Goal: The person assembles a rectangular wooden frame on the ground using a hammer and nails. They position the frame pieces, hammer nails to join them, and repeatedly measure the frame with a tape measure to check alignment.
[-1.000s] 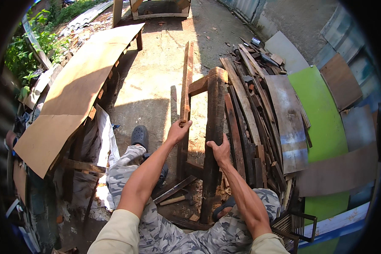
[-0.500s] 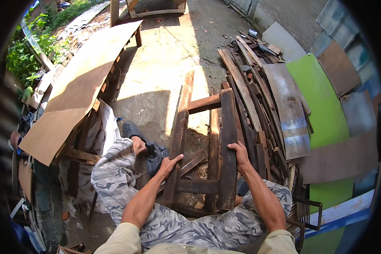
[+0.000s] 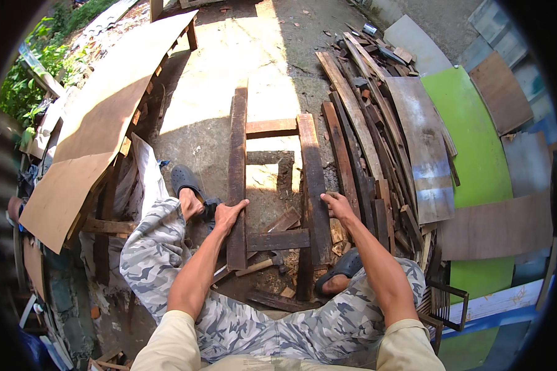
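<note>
Here, the left hand and right hand each grip one of a wooden frame's two rails, between one raised brown board and one crowding lumber pile, one hammer near the frame's lower end.

The wooden frame hides fingers of the left hand; the top edge crops a wooden structure.

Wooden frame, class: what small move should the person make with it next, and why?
Perhaps ease the wooden frame down, clear of the hammer: the left hand and right hand hold its side rails, and its offset shadow suggests it is raised.
</note>
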`<state>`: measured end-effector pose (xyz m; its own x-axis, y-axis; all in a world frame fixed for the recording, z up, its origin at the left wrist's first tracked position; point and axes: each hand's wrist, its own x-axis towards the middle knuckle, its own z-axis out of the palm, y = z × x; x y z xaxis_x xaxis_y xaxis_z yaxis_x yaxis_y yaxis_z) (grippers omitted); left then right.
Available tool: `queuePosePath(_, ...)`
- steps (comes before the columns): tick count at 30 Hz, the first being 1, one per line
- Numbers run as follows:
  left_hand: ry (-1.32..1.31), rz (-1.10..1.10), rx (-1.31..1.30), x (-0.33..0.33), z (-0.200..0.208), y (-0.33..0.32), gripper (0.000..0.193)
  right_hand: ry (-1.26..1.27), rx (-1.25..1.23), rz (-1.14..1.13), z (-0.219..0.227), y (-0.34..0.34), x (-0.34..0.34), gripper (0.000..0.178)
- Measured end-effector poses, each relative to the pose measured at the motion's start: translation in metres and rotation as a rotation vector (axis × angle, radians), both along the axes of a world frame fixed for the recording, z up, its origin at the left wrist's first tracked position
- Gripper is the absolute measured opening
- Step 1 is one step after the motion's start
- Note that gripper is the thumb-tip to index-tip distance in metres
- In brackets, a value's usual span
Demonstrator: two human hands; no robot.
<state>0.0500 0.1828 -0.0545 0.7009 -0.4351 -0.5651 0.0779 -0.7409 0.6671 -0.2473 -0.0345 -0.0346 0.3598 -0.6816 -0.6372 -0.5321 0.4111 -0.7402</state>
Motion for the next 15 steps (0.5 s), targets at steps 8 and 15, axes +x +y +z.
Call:
queuePosePath(8, -0.174, -0.193, 0.269, 0.008, -0.028, -0.002, 0.091, 0.298, -0.142, 0.319, -0.061, 0.074, -0.016, 0.088)
queuePosePath(15, -0.185, -0.171, 0.192, -0.009, -0.032, -0.014, 0.095, 0.467, 0.014, 0.366, -0.094, 0.098, -0.061, 0.098)
